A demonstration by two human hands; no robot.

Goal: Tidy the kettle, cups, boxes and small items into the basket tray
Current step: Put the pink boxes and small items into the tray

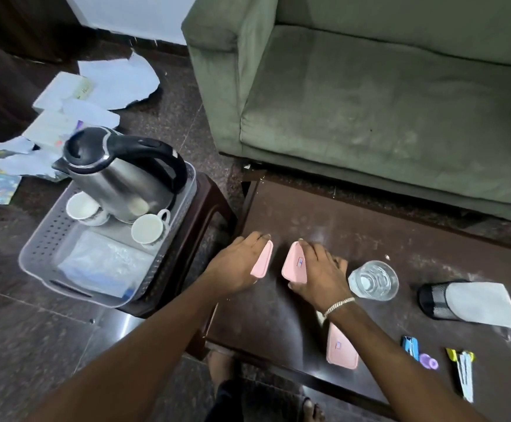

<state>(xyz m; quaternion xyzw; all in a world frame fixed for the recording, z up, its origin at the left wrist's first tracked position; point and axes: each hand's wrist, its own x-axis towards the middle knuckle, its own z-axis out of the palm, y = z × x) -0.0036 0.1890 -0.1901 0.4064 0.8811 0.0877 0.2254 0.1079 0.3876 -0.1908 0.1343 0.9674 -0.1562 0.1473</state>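
Head view: both hands tilt pink boxes.

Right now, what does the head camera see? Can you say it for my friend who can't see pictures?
A person's left hand and right hand each grip a pink box, second pink box, on a dark table. A grey basket tray at left already holds the kettle and two cups. A third pink box, a glass and small items remain on the table.

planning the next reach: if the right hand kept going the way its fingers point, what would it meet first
Nothing close: the right hand, holding a pink box, points up the bare table toward the sofa. The sofa's front comes first, though depth is hard to judge.
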